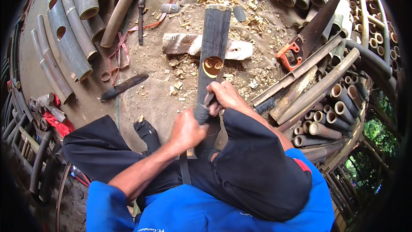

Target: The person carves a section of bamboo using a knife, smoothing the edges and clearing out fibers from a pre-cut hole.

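Note:
A dark bamboo tube lies lengthwise in front of me, its far part propped on a pale wood block. In its upper wall is an oval hole with curled shavings inside. My left hand is closed round the dark wrapped handle of a knife. Further up the same tool, my right hand is closed on it just below the hole. Most of the blade is hidden by the right hand; its far part reaches the hole's near edge.
A second knife lies to the left, with a chisel beyond it. An orange-handled saw leans at the right. Bamboo tubes lie at left; cut bamboo pieces are stacked at right. Shavings litter the ground.

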`<move>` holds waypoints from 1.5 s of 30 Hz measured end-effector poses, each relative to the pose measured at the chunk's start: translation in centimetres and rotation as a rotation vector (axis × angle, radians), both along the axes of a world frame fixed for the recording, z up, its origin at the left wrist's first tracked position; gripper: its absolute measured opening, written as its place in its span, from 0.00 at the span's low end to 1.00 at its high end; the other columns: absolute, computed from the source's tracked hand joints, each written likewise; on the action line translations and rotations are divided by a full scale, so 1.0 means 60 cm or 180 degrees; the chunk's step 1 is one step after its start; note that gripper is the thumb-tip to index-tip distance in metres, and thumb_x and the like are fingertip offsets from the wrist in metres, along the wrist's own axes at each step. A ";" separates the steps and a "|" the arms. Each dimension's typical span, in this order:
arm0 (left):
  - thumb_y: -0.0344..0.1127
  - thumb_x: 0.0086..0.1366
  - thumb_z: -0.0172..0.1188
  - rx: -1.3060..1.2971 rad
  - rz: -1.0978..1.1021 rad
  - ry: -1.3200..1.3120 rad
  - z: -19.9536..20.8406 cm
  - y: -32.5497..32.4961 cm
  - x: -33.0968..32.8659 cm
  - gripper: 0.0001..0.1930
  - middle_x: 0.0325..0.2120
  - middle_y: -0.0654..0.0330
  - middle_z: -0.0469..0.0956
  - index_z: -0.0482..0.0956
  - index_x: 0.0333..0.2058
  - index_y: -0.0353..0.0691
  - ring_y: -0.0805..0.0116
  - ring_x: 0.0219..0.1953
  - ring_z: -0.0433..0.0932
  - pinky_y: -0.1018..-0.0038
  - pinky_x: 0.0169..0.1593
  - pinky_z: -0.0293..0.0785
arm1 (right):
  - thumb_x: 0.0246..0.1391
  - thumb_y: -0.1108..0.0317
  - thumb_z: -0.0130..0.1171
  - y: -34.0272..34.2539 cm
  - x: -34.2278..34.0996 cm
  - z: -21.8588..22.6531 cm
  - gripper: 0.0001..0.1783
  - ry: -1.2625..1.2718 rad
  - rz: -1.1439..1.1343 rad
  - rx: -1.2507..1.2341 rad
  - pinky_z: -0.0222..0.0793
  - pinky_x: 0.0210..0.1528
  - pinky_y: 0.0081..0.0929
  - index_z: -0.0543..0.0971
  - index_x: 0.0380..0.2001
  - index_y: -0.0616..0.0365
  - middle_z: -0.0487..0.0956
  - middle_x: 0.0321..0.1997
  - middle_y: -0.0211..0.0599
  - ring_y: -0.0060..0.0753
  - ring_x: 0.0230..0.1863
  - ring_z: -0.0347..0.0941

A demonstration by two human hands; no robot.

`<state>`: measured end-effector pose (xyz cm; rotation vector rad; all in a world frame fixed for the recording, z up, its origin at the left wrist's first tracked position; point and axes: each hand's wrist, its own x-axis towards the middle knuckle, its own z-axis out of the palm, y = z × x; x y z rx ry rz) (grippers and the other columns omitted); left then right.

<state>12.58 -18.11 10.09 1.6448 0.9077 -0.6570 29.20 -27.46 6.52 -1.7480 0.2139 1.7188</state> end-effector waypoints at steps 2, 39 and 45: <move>0.27 0.57 0.68 0.0084 0.0651 -0.0140 -0.004 -0.081 0.020 0.21 0.35 0.30 0.83 0.77 0.47 0.20 0.31 0.43 0.84 0.49 0.47 0.81 | 0.59 0.53 0.48 -0.008 0.021 -0.001 0.29 -0.0744 0.0631 -0.0036 0.75 0.30 0.41 0.82 0.22 0.71 0.82 0.19 0.50 0.44 0.20 0.80; 0.26 0.48 0.71 0.0360 -0.2673 -0.2494 -0.037 -0.037 0.282 0.45 0.61 0.41 0.68 0.66 0.67 0.55 0.39 0.58 0.78 0.50 0.56 0.80 | 0.56 0.61 0.65 -0.140 0.095 -0.039 0.19 -0.3832 0.1615 0.1040 0.75 0.48 0.48 0.78 0.49 0.54 0.80 0.43 0.43 0.45 0.44 0.77; 0.15 0.52 0.63 0.1059 0.0202 -0.3618 -0.031 -0.005 0.263 0.46 0.70 0.34 0.55 0.70 0.70 0.55 0.32 0.59 0.75 0.52 0.64 0.75 | 0.53 0.62 0.68 0.013 0.195 0.092 0.19 -0.4374 0.4247 0.1090 0.76 0.42 0.43 0.76 0.46 0.54 0.79 0.35 0.38 0.43 0.40 0.77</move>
